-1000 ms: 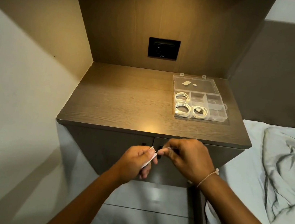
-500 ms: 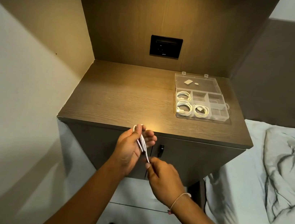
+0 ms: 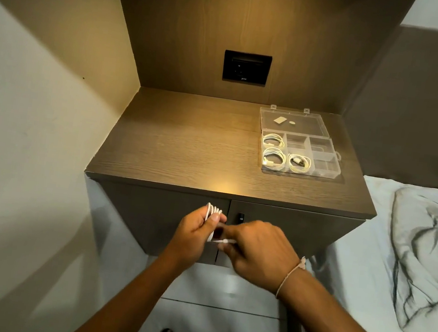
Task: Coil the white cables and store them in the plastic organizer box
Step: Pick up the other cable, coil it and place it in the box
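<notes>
Three coiled cables (image 3: 273, 155) fill the organizer box's (image 3: 324, 169) compartments.

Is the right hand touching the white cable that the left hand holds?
Touching. The head view shows the right hand pinching the white cable at its connector end, while the left hand grips the coiled loops.

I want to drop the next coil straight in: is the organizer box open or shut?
Open. The organizer box has its clear lid lying flat behind it, leaving the compartments uncovered.

Bare tabletop (image 3: 187, 144) left of organizer box (image 3: 300, 152) (walls enclose three sides).
</notes>
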